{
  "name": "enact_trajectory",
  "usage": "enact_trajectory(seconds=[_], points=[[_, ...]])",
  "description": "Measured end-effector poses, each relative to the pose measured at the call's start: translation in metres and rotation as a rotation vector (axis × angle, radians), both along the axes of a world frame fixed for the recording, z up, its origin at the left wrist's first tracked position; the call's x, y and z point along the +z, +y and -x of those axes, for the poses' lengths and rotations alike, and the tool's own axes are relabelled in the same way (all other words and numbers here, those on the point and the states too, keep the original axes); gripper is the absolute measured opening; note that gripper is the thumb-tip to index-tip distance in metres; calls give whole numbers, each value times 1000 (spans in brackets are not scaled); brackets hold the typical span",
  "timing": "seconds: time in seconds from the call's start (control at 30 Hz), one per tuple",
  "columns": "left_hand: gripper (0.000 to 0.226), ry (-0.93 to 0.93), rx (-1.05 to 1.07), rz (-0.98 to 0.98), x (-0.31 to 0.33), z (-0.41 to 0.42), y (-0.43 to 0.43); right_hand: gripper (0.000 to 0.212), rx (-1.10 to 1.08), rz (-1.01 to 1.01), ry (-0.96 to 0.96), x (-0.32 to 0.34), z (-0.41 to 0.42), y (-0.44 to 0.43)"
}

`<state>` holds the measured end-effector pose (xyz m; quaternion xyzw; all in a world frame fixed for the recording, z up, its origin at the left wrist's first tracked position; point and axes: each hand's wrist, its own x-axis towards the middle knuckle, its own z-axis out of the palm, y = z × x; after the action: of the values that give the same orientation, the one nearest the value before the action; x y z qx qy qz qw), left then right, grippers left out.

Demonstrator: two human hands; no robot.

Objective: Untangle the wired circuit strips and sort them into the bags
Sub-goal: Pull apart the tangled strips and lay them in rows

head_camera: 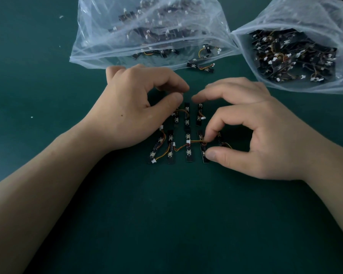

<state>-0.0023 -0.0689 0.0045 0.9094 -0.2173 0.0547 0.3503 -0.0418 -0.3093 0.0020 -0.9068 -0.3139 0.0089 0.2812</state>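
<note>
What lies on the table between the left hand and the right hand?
In the head view, rows of black wired circuit strips lie between the left hand and the right hand.

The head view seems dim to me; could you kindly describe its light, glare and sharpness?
Head view: dim, even light, soft shadows beneath the left hand and right hand; pale sheen on the left bag veils its contents; the right bag reads clearly through its open mouth; the circuit strips are fairly sharp; wide-angle stretch swells the forearms.
</note>
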Motion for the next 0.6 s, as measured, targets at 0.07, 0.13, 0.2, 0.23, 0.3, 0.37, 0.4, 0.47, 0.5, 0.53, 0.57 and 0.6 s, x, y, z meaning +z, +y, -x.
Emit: enact_trajectory(seconds=[0.07, 0.13, 0.2, 0.23, 0.3, 0.37, 0.4, 0.47, 0.5, 0.53, 0.57, 0.6], points=[[22, -3, -1, -1, 0, 0, 0, 15, -2, 10, -8, 0, 0, 0], [22, 2, -1, 7, 0, 0, 1, 15, -4, 15, -10, 0, 0, 0], [22, 3, 0, 6, 0, 0, 1, 17, -5, -1, -17, -1, 0, -1], [22, 2, 0, 4, 0, 0, 1, 18, -14, -23, -21, -1, -1, -1], [22, -2, 1, 4, 0, 0, 1, 18, -71, -92, -39, -2, -2, -2], [22, -6, 6, 3, 0, 0, 1, 16, -169, -157, -73, -4, -5, -3], [22, -6, 7, 3, 0, 0, 1, 19, -217, -170, -75, -6, -7, -4], [22, -9, 1, 0, -1, 0, 0, 32, -282, -145, -50, -8, -11, -4], [22, -9, -4, -1, -1, 0, 0, 40, -298, -112, -38, -8, -13, -4], [22, -10, -8, -3, -1, 0, 0, 46, -308, -70, -32, -9, -16, -3], [23, -13, -10, -7, -1, 0, 0, 51, -316, -27, -33, -10, -19, -1], [23, -18, -11, -15, -1, -1, 0, 55, -327, 11, -34, -10, -22, 2]])
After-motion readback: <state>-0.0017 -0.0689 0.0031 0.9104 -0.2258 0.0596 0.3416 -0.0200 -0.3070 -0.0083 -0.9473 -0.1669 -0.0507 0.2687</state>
